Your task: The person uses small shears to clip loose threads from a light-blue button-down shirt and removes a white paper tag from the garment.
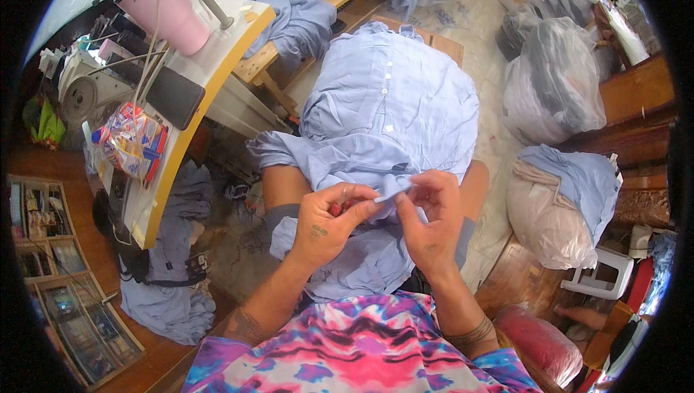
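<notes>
A light blue button-up shirt (pixel 390 96) lies spread over a bulky pile in front of me, its white buttons running down the middle. Close to my body, both hands lift a narrow folded edge of the blue cloth. My left hand (pixel 329 223) pinches it between thumb and forefinger. A small red object (pixel 335 209) shows within its curled fingers; its kind is mostly hidden. My right hand (pixel 432 212) pinches the same strip just to the right, thumb and fingers together. A dark label (pixel 399 167) shows on the cloth just beyond the hands. More blue fabric bunches over my lap.
At left, a yellow-edged white table (pixel 238 24) carries a pink tumbler (pixel 163 6), a dark phone (pixel 176 96) and a snack packet (pixel 134 140). Blue cloth (pixel 293 20) drapes a wooden bench behind. Stuffed plastic bags (pixel 553 78) and a white stool (pixel 598 275) stand at right.
</notes>
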Demonstrator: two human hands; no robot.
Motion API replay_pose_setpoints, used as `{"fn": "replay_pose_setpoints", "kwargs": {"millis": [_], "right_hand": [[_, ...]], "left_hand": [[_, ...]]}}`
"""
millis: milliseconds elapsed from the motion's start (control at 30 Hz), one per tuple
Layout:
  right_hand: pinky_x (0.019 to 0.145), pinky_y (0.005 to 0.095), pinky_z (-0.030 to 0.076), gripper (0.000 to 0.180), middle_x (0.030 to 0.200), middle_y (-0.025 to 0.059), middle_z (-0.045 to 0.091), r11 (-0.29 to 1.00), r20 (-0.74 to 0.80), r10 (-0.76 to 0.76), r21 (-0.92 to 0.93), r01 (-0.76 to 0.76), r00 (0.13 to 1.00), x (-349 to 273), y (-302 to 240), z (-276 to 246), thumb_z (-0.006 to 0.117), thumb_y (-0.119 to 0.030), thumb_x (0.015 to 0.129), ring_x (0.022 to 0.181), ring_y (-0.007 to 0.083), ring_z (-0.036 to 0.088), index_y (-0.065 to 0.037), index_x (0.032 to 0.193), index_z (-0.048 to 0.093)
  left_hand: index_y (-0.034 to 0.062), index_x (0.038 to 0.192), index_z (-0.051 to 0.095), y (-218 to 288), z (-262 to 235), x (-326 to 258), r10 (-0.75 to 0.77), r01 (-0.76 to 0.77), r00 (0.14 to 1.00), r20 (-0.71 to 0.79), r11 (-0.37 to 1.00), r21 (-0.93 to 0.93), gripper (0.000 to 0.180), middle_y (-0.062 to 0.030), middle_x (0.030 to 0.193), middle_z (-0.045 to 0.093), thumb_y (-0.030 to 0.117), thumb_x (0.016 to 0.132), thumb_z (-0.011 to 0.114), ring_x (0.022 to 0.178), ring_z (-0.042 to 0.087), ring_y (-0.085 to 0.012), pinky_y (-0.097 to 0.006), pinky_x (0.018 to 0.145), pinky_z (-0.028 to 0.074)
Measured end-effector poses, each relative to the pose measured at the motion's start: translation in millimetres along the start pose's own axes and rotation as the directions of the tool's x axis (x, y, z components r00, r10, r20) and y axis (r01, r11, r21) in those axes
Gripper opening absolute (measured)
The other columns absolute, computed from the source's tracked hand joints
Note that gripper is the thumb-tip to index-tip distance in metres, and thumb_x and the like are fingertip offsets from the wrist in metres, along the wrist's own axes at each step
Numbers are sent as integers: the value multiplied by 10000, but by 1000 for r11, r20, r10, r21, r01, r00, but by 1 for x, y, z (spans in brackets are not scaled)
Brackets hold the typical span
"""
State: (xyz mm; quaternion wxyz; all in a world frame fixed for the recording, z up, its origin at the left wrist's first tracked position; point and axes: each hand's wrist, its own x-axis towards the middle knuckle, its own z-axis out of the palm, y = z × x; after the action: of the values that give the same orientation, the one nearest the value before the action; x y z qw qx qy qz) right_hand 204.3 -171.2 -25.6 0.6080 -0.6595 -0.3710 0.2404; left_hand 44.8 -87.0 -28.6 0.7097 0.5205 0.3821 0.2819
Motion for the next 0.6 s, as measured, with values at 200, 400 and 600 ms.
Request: {"fn": "replay_pose_setpoints", "kwargs": {"millis": [200, 400, 600], "right_hand": [[790, 344, 550, 333, 1096, 66, 666, 484, 503, 554, 454, -748, 664, -26, -8, -13, 597, -361, 1054, 900, 156, 645, -48, 1164, 630], [903, 383, 526, 221, 998, 22, 700, 284, 472, 553, 668, -688, 687, -21, -1, 7, 637, -308, 1040, 956, 144, 653, -91, 1055, 679], [877, 365, 535, 198, 1017, 28, 702, 372, 431, 519, 664, -649, 738, -9, -7, 19, 648, -292, 1037, 937, 132, 657, -96, 1055, 674]], "left_hand": [[1, 1036, 759, -10, 16, -7, 294, -274, 942, -161, 952, 135, 153, -32, 944, 711, -18, 884, 763, 776, 610, -51, -212, 661, 483], [35, 999, 774, -1, 16, -12, 518, -445, 855, -26, 759, 475, 174, -50, 953, 662, -46, 845, 768, 733, 583, -78, -216, 652, 470], [43, 1108, 725, 15, 19, -23, 266, -224, 951, -159, 944, 241, 309, -33, 958, 633, 5, 815, 816, 724, 554, -62, -198, 582, 420]]}}
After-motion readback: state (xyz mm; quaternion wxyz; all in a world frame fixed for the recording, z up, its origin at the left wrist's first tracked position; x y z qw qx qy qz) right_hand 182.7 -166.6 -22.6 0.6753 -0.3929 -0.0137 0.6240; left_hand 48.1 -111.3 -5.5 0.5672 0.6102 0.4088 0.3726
